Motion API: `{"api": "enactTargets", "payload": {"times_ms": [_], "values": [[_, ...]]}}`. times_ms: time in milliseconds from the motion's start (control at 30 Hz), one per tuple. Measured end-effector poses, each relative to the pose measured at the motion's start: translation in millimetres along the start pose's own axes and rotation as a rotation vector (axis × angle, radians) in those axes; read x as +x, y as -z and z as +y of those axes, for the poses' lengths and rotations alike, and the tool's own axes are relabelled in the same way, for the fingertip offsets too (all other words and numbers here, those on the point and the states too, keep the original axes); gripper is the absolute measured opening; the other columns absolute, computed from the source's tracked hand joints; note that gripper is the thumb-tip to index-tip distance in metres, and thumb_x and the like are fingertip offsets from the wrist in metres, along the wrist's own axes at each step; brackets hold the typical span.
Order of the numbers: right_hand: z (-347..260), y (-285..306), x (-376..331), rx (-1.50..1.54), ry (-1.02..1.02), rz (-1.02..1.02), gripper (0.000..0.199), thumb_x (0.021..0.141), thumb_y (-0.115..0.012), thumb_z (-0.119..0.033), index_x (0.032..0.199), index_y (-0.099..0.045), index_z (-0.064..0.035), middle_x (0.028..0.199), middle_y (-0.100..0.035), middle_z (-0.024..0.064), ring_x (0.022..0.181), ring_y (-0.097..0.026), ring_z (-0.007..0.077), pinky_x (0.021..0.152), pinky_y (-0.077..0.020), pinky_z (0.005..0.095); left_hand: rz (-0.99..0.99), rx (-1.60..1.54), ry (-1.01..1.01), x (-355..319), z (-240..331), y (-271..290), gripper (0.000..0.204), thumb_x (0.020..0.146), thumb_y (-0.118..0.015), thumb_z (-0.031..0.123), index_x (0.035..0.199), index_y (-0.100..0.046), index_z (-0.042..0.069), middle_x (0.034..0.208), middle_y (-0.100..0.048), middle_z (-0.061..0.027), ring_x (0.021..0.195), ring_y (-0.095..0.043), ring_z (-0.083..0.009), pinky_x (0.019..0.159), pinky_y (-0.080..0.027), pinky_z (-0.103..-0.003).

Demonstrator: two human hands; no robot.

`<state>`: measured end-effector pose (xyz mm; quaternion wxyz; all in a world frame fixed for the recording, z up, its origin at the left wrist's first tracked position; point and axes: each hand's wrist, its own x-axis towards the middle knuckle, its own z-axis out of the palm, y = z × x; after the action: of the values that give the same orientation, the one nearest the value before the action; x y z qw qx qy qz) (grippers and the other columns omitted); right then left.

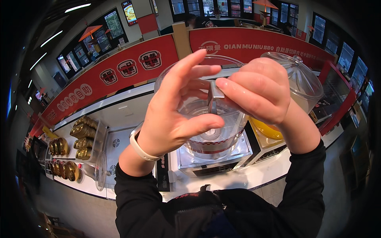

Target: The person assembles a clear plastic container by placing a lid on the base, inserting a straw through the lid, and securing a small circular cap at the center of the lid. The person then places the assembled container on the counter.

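Note:
My right hand [258, 92] is closed, its thumb and fingertips pinching the upper end of a small flat grey metal piece [213, 103]. The piece hangs roughly upright, and its exact kind does not show. My left hand [168, 109], wearing a pale wristband [143, 148], is held open just left of the metal piece, thumb and fingers apart and curved around it. Beneath both hands stands a round clear drink dispenser tub [212, 144] with a red-and-white checked band, on a metal base [234, 154]. My hands hide much of its upper part.
To the right is another dispenser with yellow liquid [270, 130] and a domed clear lid [301, 81]. Stacked gold-coloured containers [84, 133] and a clear bottle [90, 170] sit at left. A red partition [123, 65] runs behind the white counter [135, 113].

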<state>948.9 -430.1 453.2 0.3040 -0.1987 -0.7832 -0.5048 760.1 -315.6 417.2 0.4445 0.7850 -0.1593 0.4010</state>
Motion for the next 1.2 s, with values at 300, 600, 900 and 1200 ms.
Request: {"api": "enactTargets", "payload": {"times_ms": [300,600,900,1200], "values": [[-39,28,-22,-0.061,-0.118,0.304,0.028,0.079,-0.078,-0.018,0.103,-0.067,-0.0092,0.091,-0.068,0.0022,0.07,-0.061,0.0133,0.057,-0.0452,0.0251,0.201,0.337,-0.152,-17,28,-49,0.052,0.069,-0.085,0.005,0.117,-0.064,0.002,0.102,-0.069,-0.0089,0.089,-0.066,-0.0151,0.079,-0.052,-0.027],[-39,48,-51,0.067,-0.221,0.334,0.03,0.082,-0.077,-0.023,0.103,-0.066,-0.0053,0.087,-0.067,0.004,0.069,-0.061,0.0174,0.056,-0.0475,0.0271,0.359,0.392,-0.112,-27,17,-60,0.052,0.068,-0.083,-0.004,0.116,-0.062,-0.004,0.104,-0.066,-0.0088,0.088,-0.063,-0.0128,0.079,-0.051,-0.026],[-43,33,-61,0.216,-0.322,0.397,0.024,0.084,-0.076,-0.02,0.097,-0.064,-0.0041,0.081,-0.064,0.0061,0.067,-0.06,0.0186,0.057,-0.0479,0.0275,0.496,0.468,-0.054,-46,5,-33,0.054,0.075,-0.079,-0.004,0.124,-0.055,-0.005,0.1,-0.065,-0.0083,0.086,-0.063,-0.0117,0.077,-0.05,-0.023],[-62,42,-85,0.16,-0.601,0.452,0.017,0.098,-0.054,-0.014,0.095,-0.057,0.0024,0.084,-0.058,0.0131,0.073,-0.056,0.0201,0.069,-0.0477,0.0296,0.585,0.415,0.05,-89,-14,63,0.027,0.101,-0.053,0.014,0.123,-0.063,0.002,0.088,-0.066,-0.0028,0.076,-0.061,-0.0065,0.059,-0.045,-0.018]]}}
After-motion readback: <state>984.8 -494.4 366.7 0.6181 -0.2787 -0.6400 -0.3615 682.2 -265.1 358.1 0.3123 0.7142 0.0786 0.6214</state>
